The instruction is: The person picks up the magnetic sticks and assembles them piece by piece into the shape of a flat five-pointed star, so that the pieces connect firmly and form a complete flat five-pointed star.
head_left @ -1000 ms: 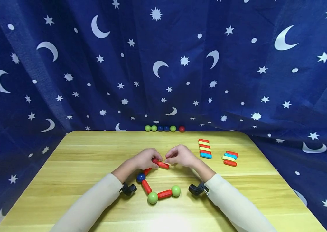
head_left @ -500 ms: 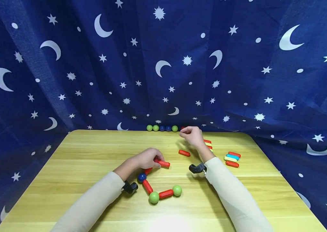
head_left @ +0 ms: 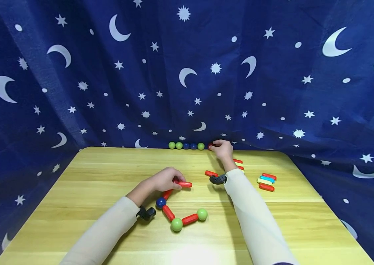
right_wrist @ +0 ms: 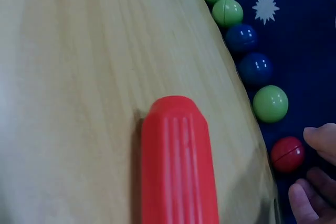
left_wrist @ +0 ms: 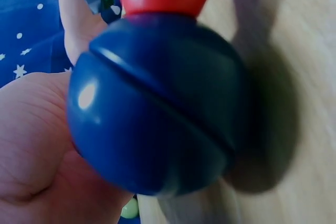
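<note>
Below centre of the head view, beside blue ball (head_left: 161,202), left hand (head_left: 167,179) pinching red bar (head_left: 186,184) by its inner end, exact hold hard to tell behind the fingers. Probably light, stiff and tough; best gripped round the middle. Farther right, at far edge of table (head_left: 107,162), red ball (right_wrist: 287,154), just beside right hand (head_left: 222,150), thumb and fingers spread. Smooth, likely to roll; worth taking across its widest part

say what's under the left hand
One red stick pokes out past the left hand; a second red stick runs to the blue ball. The hand covers most of what lies between.
</note>
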`<control>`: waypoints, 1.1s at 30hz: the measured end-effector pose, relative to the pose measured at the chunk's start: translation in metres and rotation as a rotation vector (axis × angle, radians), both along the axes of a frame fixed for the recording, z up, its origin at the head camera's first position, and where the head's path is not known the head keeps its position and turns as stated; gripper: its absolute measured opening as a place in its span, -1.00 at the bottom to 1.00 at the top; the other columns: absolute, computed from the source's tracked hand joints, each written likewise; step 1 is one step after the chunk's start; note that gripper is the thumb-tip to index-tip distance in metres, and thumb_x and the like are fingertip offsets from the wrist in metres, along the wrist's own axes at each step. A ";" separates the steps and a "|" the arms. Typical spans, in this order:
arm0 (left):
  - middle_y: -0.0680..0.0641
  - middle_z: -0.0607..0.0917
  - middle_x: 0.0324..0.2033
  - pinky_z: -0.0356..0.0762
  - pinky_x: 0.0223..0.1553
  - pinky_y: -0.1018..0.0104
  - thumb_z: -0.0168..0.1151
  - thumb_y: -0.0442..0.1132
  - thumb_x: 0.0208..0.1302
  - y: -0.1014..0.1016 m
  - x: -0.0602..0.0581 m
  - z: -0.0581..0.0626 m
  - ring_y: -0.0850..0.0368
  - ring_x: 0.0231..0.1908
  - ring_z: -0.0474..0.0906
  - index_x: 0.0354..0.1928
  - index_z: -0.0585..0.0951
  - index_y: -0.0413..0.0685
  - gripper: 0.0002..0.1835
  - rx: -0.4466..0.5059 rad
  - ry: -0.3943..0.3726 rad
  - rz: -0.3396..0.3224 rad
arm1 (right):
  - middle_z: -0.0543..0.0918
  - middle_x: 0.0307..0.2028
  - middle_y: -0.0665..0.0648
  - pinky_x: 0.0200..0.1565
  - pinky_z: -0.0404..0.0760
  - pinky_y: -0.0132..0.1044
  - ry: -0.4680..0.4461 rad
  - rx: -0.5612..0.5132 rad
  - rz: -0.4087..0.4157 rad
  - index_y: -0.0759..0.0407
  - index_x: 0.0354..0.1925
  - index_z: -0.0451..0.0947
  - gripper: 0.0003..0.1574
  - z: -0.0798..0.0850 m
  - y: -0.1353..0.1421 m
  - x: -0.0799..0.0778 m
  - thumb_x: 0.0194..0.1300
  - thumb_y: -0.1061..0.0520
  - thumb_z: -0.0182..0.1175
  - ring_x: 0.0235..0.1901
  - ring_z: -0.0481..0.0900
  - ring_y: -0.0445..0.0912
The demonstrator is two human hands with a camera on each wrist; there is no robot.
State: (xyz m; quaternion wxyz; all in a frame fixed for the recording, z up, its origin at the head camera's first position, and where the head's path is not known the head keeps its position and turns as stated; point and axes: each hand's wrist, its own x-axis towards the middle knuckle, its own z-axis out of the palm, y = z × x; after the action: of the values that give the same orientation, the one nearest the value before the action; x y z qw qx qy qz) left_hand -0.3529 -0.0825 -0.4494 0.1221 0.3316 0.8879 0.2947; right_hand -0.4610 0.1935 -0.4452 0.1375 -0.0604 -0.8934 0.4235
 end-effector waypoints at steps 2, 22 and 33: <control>0.09 0.76 -0.25 0.57 -0.06 0.29 0.43 -0.35 0.26 0.000 -0.001 0.000 0.23 -0.25 0.54 -0.12 0.77 0.00 -0.83 0.004 0.003 -0.018 | 0.75 0.03 0.32 0.36 0.38 0.00 -0.027 0.007 -0.016 0.25 0.04 0.72 -0.57 -0.001 0.000 -0.003 0.24 0.09 0.43 0.27 0.45 0.27; 0.09 0.79 -0.24 0.56 -0.06 0.33 0.44 -0.39 0.23 0.001 -0.004 0.006 0.24 -0.24 0.56 -0.08 0.79 0.02 -0.76 0.025 -0.036 -0.064 | 0.75 0.04 0.28 0.37 0.38 -0.03 -0.073 0.060 -0.005 0.20 0.07 0.72 -0.54 -0.006 -0.003 -0.023 0.19 0.15 0.46 0.26 0.45 0.25; 0.07 0.78 -0.23 0.56 -0.07 0.39 0.47 -0.38 0.21 0.001 -0.001 0.005 0.27 -0.22 0.56 -0.08 0.78 -0.02 -0.75 0.020 -0.053 -0.040 | 0.78 -0.05 0.28 0.41 0.30 -0.03 -0.077 0.038 -0.001 0.22 0.02 0.70 -0.58 -0.012 -0.003 -0.018 0.19 0.15 0.48 0.22 0.49 0.20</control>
State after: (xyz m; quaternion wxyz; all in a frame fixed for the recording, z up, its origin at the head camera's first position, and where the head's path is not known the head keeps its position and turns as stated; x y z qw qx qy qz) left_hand -0.3536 -0.0815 -0.4444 0.1483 0.3426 0.8745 0.3096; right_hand -0.4790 0.1904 -0.4570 0.1045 -0.0743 -0.9059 0.4036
